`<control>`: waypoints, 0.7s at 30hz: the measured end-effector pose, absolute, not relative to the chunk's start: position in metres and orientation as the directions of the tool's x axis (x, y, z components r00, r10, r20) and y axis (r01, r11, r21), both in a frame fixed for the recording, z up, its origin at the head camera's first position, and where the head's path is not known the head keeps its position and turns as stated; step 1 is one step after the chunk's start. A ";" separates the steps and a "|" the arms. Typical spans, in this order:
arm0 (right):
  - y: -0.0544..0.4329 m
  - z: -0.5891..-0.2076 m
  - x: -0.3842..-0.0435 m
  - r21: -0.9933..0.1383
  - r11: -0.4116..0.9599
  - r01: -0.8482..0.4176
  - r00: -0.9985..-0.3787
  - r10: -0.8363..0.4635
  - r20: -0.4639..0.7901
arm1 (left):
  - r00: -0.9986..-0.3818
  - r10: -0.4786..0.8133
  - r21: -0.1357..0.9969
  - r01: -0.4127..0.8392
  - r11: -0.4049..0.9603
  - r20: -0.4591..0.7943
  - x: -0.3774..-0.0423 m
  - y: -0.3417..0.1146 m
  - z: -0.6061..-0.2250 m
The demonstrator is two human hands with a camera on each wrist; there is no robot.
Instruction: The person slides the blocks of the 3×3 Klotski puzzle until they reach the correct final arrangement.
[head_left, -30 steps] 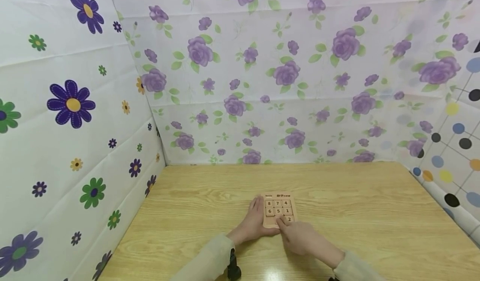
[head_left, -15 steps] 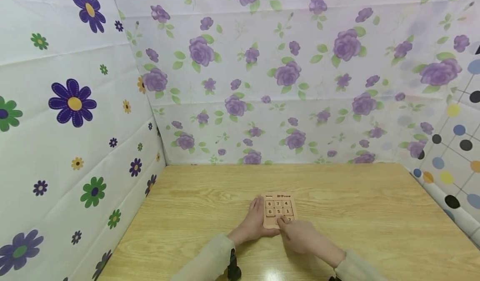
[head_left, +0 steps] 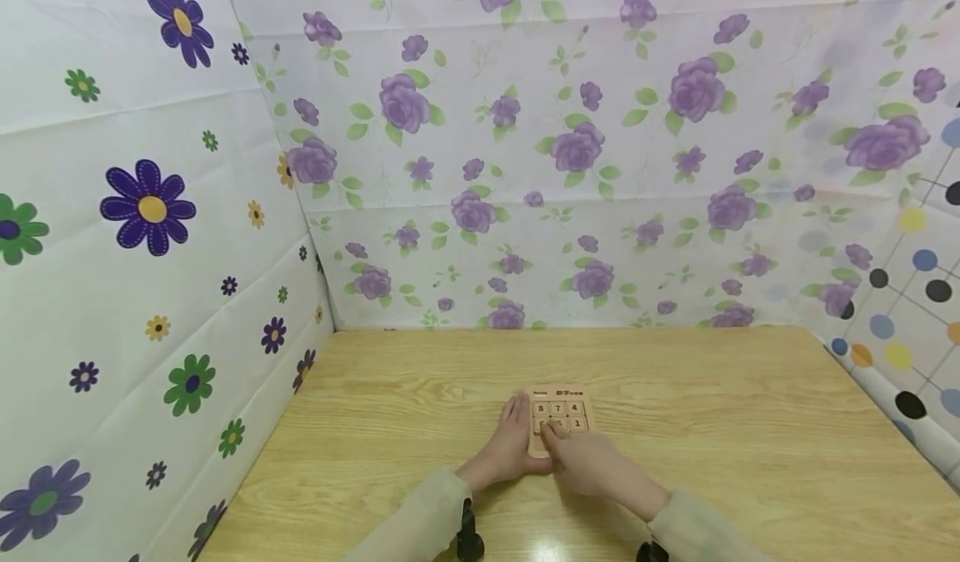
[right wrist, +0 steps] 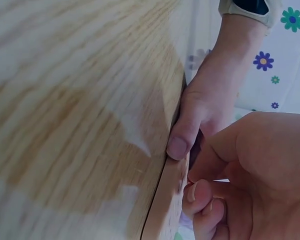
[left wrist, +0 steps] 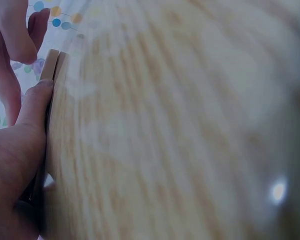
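A light wooden number slide puzzle (head_left: pixel 558 408) lies flat on the table, its top row of tiles reading 8, 7, 4. My left hand (head_left: pixel 506 445) holds it from the left, fingers along the side and thumb at the near edge; the left wrist view shows that thumb (left wrist: pixel 36 102) against the board's edge (left wrist: pixel 50 64). From the right, my right hand (head_left: pixel 591 460) reaches over the board with a fingertip on the middle row, around the 6 and 5. It hides most of the bottom row. In the right wrist view its other fingers (right wrist: pixel 210 210) are curled.
The wood-grain table (head_left: pixel 420 378) extends around the puzzle on every side. Flowered cloth (head_left: pixel 480 128) stands along the back, more cloth (head_left: pixel 127 295) along the left, and dotted cloth (head_left: pixel 911 295) on the right. Black wrist cameras (head_left: pixel 469 537) sit below the hands.
My right hand has shifted up and left, from the bottom row to the middle row of tiles. The 2 tile, visible before, is now hidden. The left hand keeps its place.
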State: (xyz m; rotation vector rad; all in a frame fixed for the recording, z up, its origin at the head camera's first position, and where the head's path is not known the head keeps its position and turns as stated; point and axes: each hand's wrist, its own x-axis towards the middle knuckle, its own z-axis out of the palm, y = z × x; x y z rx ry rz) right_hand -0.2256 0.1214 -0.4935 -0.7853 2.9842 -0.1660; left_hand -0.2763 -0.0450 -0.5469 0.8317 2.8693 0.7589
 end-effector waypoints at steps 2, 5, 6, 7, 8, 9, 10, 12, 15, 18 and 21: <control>0.120 -0.495 -0.227 -0.112 0.867 -0.485 -0.872 -0.490 -0.019 | -0.853 0.517 0.468 0.490 0.736 0.080 -0.276 -0.045 -0.547; 0.118 -0.497 -0.230 -0.101 0.871 -0.481 -0.874 -0.485 -0.014 | -0.854 0.516 0.467 0.487 0.738 0.074 -0.275 -0.045 -0.547; 0.118 -0.498 -0.230 -0.098 0.873 -0.477 -0.877 -0.481 -0.016 | -0.854 0.515 0.467 0.487 0.738 0.075 -0.275 -0.045 -0.547; 0.117 -0.499 -0.231 -0.090 0.875 -0.475 -0.878 -0.478 -0.016 | -0.854 0.515 0.468 0.485 0.738 0.073 -0.275 -0.045 -0.547; 0.117 -0.500 -0.232 -0.086 0.878 -0.471 -0.880 -0.474 -0.018 | -0.855 0.515 0.468 0.483 0.740 0.069 -0.275 -0.045 -0.547; 0.117 -0.500 -0.232 -0.078 0.880 -0.469 -0.882 -0.472 -0.015 | -0.855 0.514 0.465 0.485 0.741 0.072 -0.275 -0.045 -0.547; 0.116 -0.501 -0.233 -0.076 0.881 -0.467 -0.883 -0.469 -0.014 | -0.855 0.514 0.464 0.485 0.741 0.072 -0.275 -0.045 -0.547; 0.116 -0.501 -0.233 -0.076 0.883 -0.463 -0.885 -0.465 -0.014 | -0.854 0.515 0.462 0.486 0.742 0.072 -0.275 -0.045 -0.548; 0.116 -0.502 -0.234 -0.083 0.884 -0.460 -0.886 -0.463 -0.015 | -0.855 0.514 0.458 0.486 0.744 0.073 -0.275 -0.045 -0.548; 0.117 -0.502 -0.234 -0.099 0.883 -0.459 -0.886 -0.463 -0.022 | -0.855 0.513 0.456 0.485 0.746 0.071 -0.275 -0.045 -0.547; 0.117 -0.501 -0.232 -0.098 0.878 -0.468 -0.881 -0.473 -0.022 | -0.855 0.514 0.454 0.487 0.746 0.071 -0.275 -0.045 -0.546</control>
